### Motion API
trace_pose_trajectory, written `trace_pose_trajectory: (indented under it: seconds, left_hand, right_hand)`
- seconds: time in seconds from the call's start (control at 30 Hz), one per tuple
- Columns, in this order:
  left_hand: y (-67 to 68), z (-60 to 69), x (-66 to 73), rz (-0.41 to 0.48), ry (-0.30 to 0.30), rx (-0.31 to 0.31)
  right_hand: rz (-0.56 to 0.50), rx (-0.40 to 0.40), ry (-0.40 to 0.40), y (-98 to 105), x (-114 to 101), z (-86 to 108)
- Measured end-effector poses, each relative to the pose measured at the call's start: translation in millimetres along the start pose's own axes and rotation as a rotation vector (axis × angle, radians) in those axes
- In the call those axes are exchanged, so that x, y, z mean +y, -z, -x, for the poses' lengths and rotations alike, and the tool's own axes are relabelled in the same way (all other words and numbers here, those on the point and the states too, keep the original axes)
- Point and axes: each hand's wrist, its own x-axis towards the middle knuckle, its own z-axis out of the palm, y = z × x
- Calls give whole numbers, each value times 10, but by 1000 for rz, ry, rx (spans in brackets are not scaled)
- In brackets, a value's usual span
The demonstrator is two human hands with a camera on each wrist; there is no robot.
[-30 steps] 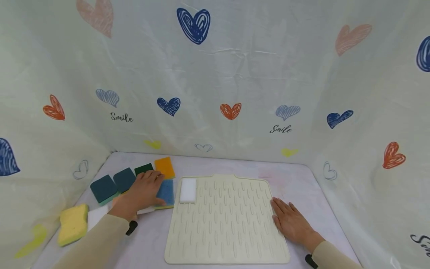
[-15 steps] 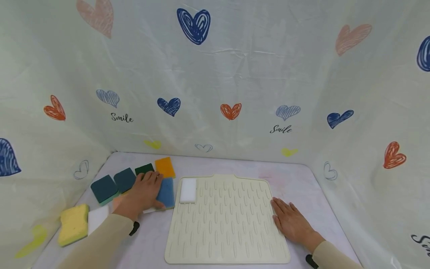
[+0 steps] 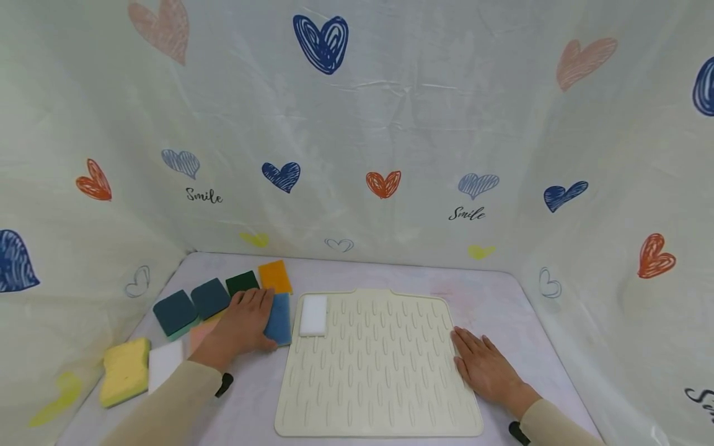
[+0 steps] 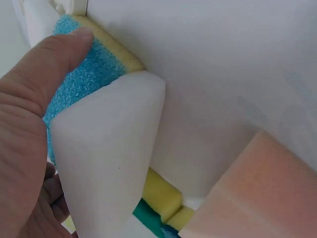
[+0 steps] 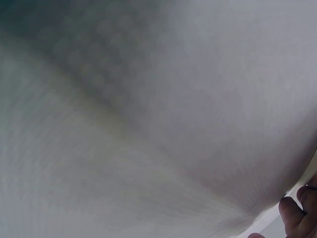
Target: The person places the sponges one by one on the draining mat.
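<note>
My left hand (image 3: 242,325) reaches over a blue-and-yellow sponge (image 3: 279,319) beside the mat's left edge. The thumb lies on the blue face near the yellow edge, the fingers at the far side, gripping it. In the left wrist view a white sponge block (image 4: 111,144) sits by the palm, partly covering the blue sponge; whether the hand touches it I cannot tell. A cream ridged mat (image 3: 379,371) carries a white sponge (image 3: 313,316) at its upper left corner. Fingers extended, my right hand (image 3: 488,368) rests on the mat's right edge; its wrist view is mostly blurred.
Around the left hand lie two dark teal sponges (image 3: 175,311), a dark green one (image 3: 242,282), an orange one (image 3: 275,276) and a pink one (image 3: 202,333). Nearer are a yellow sponge (image 3: 125,371) and a white one (image 3: 164,362). A heart-printed curtain (image 3: 357,136) encloses the table.
The left hand has slid slightly right over the blue sponge, its thumb now at the near edge. The white piece under its wrist has gone from the head view. The right hand stays put.
</note>
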Motion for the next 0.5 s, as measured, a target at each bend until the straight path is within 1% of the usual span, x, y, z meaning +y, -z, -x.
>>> trace_pose_trajectory:
  seconds: [0.23, 0.33, 0.5]
  left_hand:
    - [-41, 35, -16, 5, 20, -9]
    - [-50, 41, -21, 6, 20, 4]
    - [-57, 42, -41, 21, 16, 45]
  right_hand:
    - [5, -15, -4, 7, 5, 2]
    - [5, -15, -4, 13, 2, 1]
    - [9, -15, -3, 17, -6, -1]
